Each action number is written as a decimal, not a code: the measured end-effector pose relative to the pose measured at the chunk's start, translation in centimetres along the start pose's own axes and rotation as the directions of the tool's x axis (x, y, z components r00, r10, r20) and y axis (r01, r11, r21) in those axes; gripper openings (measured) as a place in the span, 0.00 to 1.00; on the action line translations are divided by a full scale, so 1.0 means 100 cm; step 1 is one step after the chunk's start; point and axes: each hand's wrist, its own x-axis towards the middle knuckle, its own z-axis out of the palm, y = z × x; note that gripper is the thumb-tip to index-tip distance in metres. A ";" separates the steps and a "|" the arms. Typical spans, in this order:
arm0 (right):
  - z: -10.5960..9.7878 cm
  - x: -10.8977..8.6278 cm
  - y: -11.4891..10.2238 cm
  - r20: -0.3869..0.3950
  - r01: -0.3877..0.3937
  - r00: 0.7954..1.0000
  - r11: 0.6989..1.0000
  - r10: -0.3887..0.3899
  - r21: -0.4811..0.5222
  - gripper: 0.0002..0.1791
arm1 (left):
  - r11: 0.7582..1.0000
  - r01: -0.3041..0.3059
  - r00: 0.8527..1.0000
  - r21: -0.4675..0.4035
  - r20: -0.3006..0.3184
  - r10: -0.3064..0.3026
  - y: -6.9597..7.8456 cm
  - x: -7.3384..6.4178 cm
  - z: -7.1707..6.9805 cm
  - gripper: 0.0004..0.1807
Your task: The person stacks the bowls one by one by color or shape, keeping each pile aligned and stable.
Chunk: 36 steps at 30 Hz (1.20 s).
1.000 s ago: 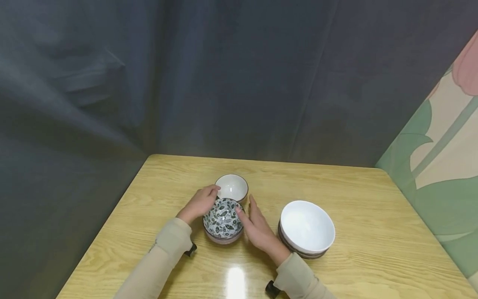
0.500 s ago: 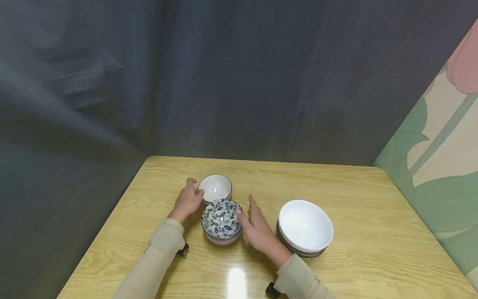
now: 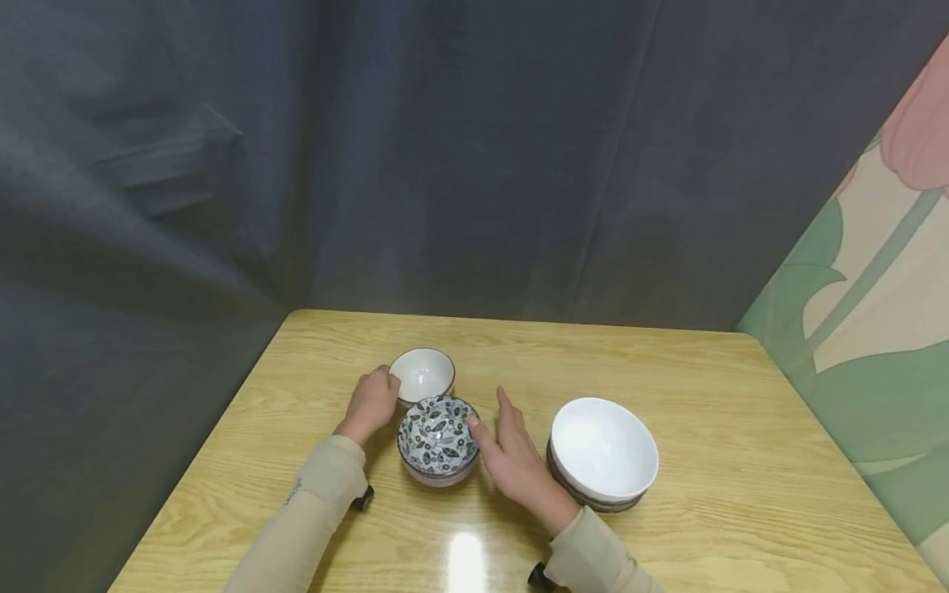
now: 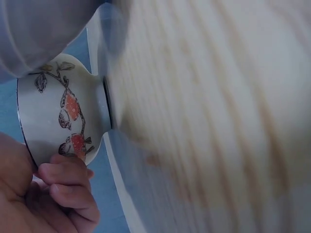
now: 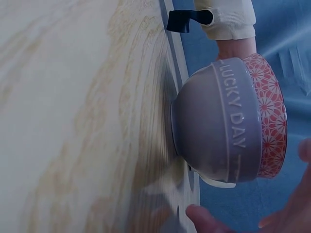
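Observation:
My left hand (image 3: 373, 403) pinches the left rim of a small white bowl (image 3: 424, 372). In the left wrist view the bowl's outside shows orange blooms and dark branches, and curled fingers (image 4: 68, 177) lie against its wall. Just nearer stands a bowl with a leaf-patterned inside (image 3: 439, 436), stacked in a grey bowl lettered LUCKY DAY (image 5: 218, 116). The right wrist view shows a red-patterned band (image 5: 267, 116) above the grey wall. My right hand (image 3: 511, 457) is beside this stack, fingers extended, thumb at its right rim; whether the thumb touches cannot be told.
A larger white bowl (image 3: 604, 449) sits on dark-sided bowls to the right of my right forearm. All stand on a wood-grain table (image 3: 741, 461). Dark curtain (image 3: 474, 165) hangs behind and to the left; a flower-painted wall (image 3: 882, 329) is on the right.
The small white bowl has shifted left relative to the patterned stack. My left hand moved left, spread its fingers, then closed them on the rim. My right hand stayed almost still.

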 end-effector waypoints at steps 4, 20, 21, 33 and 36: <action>0.000 0.001 0.001 -0.011 0.017 1.000 1.000 -0.017 -0.003 0.47 | 1.000 0.000 1.000 0.020 -0.006 0.000 0.000 -0.001 -0.003 0.20; -0.006 -0.005 -0.006 0.012 0.071 0.997 0.997 -0.070 -0.009 0.44 | 1.000 -0.007 0.999 -0.011 -0.037 0.007 0.000 -0.012 -0.036 0.22; -0.006 -0.005 -0.007 0.022 0.072 0.997 0.997 -0.072 -0.004 0.44 | 1.000 -0.009 0.999 -0.010 -0.044 0.009 0.000 -0.013 -0.039 0.21; -0.012 -0.011 -0.015 0.032 0.089 0.996 0.995 -0.087 -0.041 0.42 | 0.995 -0.101 0.993 -0.025 -0.070 0.099 0.022 -0.034 -0.067 0.16; -0.014 -0.010 -0.017 -0.001 0.093 0.996 0.994 -0.093 -0.065 0.41 | 0.993 -0.117 0.991 -0.027 -0.072 0.115 0.028 -0.036 -0.071 0.16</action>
